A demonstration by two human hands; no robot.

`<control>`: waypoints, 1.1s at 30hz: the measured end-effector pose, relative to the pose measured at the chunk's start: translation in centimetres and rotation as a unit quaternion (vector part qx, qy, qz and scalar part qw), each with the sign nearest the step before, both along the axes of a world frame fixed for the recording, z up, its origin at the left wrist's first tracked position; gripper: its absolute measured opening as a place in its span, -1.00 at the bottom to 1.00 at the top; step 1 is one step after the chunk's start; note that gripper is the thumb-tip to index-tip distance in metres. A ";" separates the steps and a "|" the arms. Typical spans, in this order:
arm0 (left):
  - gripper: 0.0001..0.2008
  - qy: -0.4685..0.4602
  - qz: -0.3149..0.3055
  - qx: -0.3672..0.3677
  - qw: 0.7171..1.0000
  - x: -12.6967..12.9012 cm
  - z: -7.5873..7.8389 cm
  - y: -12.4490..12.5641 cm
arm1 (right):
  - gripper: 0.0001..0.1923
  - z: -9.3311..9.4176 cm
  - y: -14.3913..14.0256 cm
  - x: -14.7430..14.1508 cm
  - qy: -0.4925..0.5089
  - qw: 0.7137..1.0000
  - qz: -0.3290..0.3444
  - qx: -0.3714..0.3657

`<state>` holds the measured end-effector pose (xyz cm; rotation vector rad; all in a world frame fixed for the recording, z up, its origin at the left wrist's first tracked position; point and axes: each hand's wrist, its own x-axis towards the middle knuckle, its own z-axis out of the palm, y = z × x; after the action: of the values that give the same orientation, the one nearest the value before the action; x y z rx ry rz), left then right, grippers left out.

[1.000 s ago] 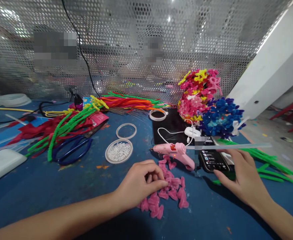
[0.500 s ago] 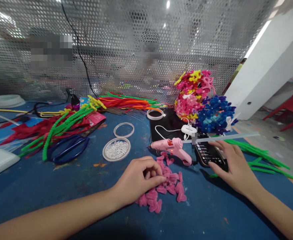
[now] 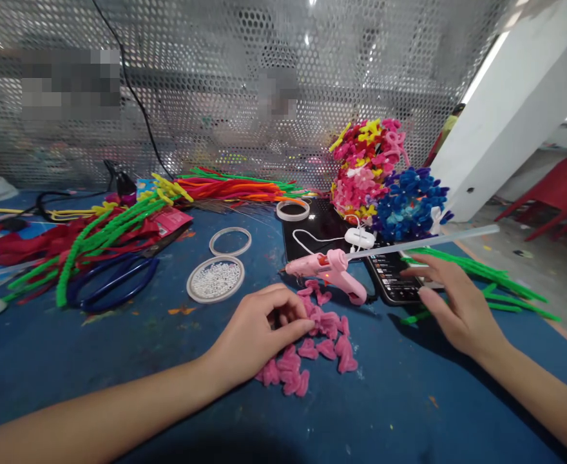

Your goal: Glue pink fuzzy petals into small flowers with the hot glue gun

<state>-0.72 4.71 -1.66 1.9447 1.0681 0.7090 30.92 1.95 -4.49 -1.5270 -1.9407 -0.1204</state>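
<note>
My left hand (image 3: 259, 325) rests at a loose pile of pink pipe-cleaner pieces (image 3: 329, 322), its fingers curled and the thumb and index tips close together. Whatever may be between those tips is hidden. My right hand (image 3: 457, 303) is open, fingers apart, over the right side of a phone (image 3: 394, 281) with a lit screen; I cannot tell whether a fingertip touches it. Between the hands lies a pink glue gun (image 3: 329, 267) with a long clear glue stick (image 3: 423, 242) sticking out of its back. The gun's nozzle points left.
Left of the pile are a round dish of white beads (image 3: 216, 280) and a ring-shaped lid (image 3: 230, 241). Blue-handled scissors (image 3: 114, 283) lie by green pipe cleaners (image 3: 95, 235). Behind stand pink and blue pipe-cleaner flowers (image 3: 412, 203), a white cabled device (image 3: 359, 238) and a perforated metal screen (image 3: 206, 96).
The camera view has shifted slightly, so the scene sits a little further left and up. My right hand's fingers have shifted a little over the phone. My left hand stays at the pink pile.
</note>
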 end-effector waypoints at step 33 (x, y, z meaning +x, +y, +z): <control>-0.88 0.173 -0.260 -0.097 0.945 1.1 8.0 1.6 | -0.68 1.4 -0.1 0.3 0.060 0.998 0.002 0.016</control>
<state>0.41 6.26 6.35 2.0906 0.7267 -0.0295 31.19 1.87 -3.13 -1.4760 -1.8398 -0.0562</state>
